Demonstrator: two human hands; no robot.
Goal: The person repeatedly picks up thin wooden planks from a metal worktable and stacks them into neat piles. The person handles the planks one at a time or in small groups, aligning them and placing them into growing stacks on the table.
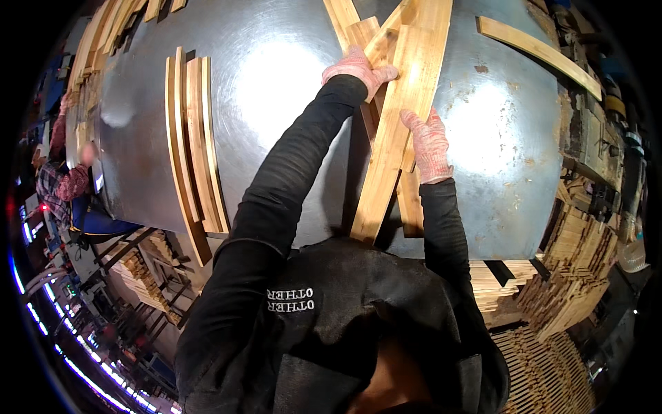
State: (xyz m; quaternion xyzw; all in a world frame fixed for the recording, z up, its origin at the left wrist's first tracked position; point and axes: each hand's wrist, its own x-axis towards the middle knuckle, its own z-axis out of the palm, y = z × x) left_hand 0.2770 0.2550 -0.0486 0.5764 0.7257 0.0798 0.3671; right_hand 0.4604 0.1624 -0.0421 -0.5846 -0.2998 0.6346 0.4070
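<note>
Several pale wooden boards (400, 103) lie crossed over one another on a grey metal table, their near ends pointing toward me. My left hand (360, 72), in a pinkish knit glove, grips the boards at the left side of the bundle, its thumb stretched across the wood. My right hand (431, 145), gloved alike, is closed on the right edge of the wide top board, with the thumb on its face and the other fingers partly hidden along the side. Another board (409, 203) shows beneath the top one, at a different slant.
The metal table (276, 138) shines under the light. Several narrow strips (196, 145) stand left; one long strip (541, 52) lies at the far right. Stacked wood (565, 269) sits beyond the right edge. At far left is another person (69, 183) beside more strips.
</note>
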